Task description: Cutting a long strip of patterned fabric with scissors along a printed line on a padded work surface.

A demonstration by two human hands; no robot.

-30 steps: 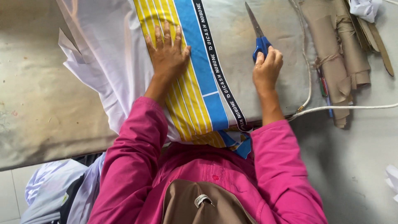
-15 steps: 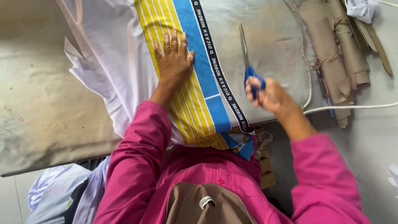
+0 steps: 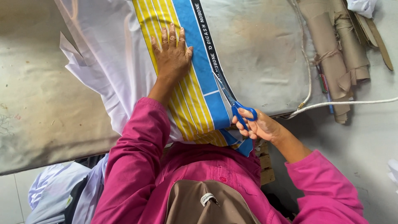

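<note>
A long piece of fabric [image 3: 199,83] with yellow stripes, a blue band, a black printed edge and a white part lies over the grey worktable [image 3: 265,49] and hangs off its near edge. My left hand [image 3: 172,56] presses flat on the yellow stripes, fingers spread. My right hand [image 3: 259,126] grips blue-handled scissors [image 3: 234,103] at the table's near edge; their blades point up along the fabric's black edge.
Rolled brown paper bundles [image 3: 336,49] tied with string lie at the table's right end. A white cord [image 3: 331,103] runs across the right side. More white cloth [image 3: 58,195] is piled on the floor at lower left. A wooden block [image 3: 265,166] sits under the table edge.
My right hand has carried the scissors from the upper table down to the near edge, beside the fabric's black border. My left hand stays pressed on the stripes.
</note>
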